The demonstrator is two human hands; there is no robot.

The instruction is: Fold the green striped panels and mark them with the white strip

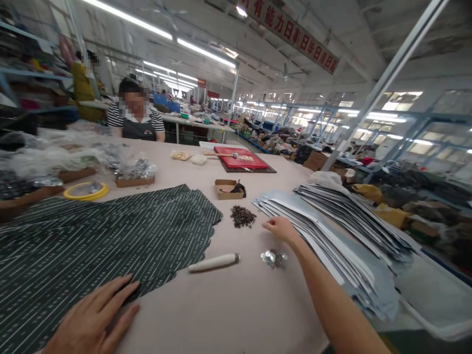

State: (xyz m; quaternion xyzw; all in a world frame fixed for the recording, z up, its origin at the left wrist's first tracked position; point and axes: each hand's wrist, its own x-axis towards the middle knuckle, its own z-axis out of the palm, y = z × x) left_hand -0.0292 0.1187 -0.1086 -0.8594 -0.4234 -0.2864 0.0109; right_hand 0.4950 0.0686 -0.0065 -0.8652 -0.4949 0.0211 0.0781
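My left hand (98, 314) lies flat with its fingers stretched out, at the near edge of a dark green sheet (110, 241) patterned with pale lines and dots. My right hand (279, 228) reaches over the table, thumb and fingers pinched together; whatever may be between the tips is too small to make out. Just left of its fingertips is a pile of small dark brown pieces (242, 217). Below the wrist sit several shiny silver discs (274, 258). A white rod-shaped tool (214, 263) with a metal end lies between my hands, beside the sheet's edge.
Grey-white layered stacks (313, 233) lie on the right. Further back are a small cardboard box (229, 190) and a red board (236, 158). A yellow ring (86, 191) and plastic bags (70, 155) occupy the left. A person (135, 115) is across the table (236, 314).
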